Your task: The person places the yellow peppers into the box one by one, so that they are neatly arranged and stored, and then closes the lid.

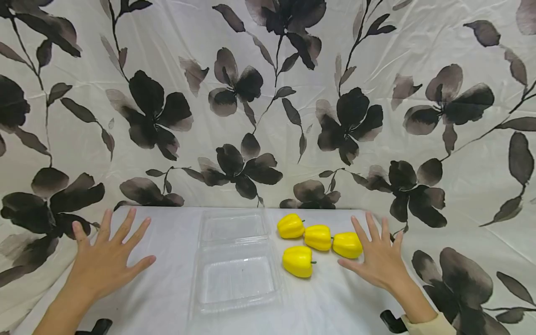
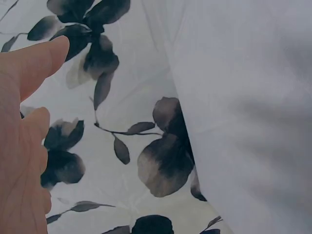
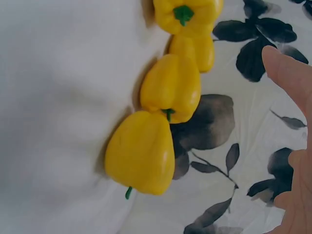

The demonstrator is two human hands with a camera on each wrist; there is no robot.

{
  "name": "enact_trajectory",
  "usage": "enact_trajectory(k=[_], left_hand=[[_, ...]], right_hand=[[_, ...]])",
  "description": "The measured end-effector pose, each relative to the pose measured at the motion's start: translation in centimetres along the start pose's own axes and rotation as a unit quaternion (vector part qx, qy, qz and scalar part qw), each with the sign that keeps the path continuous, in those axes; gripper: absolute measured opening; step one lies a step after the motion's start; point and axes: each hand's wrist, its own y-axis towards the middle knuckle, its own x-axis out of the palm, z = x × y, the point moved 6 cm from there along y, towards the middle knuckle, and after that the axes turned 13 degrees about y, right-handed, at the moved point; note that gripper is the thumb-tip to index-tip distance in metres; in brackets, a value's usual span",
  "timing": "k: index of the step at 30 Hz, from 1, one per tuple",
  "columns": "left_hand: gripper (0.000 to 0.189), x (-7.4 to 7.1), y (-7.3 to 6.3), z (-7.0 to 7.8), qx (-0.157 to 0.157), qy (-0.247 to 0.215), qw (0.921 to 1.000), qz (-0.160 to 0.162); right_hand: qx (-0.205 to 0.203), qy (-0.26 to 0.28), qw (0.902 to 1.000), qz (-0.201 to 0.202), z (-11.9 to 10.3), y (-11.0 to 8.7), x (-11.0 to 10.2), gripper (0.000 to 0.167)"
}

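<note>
Both hands are spread above the white table and hold nothing. My left hand (image 1: 104,263) hovers at the left, fingers straight and apart, with the clear plastic container to its right. That container (image 1: 236,302) lies with its lid (image 1: 234,242) folded back behind the base, and nothing shows inside. My right hand (image 1: 381,260) is at the right, fingers splayed, overlapping the edge of the nearest yellow bell pepper (image 1: 347,245) in the head view. Two more peppers (image 1: 317,237) (image 1: 291,226) continue that slanting row, and another pepper (image 1: 298,262) lies in front, beside the container.
A floral cloth (image 1: 243,93) hangs behind the table (image 1: 335,302) and shows past its sides. Dark objects (image 1: 100,327) (image 1: 392,322) show by both wrists. In the right wrist view the yellow peppers (image 3: 141,153) lie on the white surface, green stems visible.
</note>
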Motion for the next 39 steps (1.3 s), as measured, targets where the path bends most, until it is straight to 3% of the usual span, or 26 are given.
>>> enact_trajectory(k=[12,26,34,39], left_hand=[[0.101,0.2,0.1,1.2,0.007,-0.010,0.9999,-0.001],[0.098,1.4,0.4,3.6,0.019,-0.082,0.9957,-0.038],[0.098,1.8,0.4,4.7,0.019,-0.128,0.9893,-0.067],[0.097,2.2,0.3,5.2,0.016,-0.179,0.9797,-0.089]], right_hand=[[-0.016,0.013,0.9997,-0.015,-1.4,1.2,0.8,0.114],[-0.035,0.008,0.9990,-0.028,-2.6,2.3,1.8,0.112],[-0.050,0.025,0.9978,-0.037,-3.3,2.6,2.4,0.109],[-0.060,0.042,0.9964,-0.041,-3.7,2.8,2.8,0.106]])
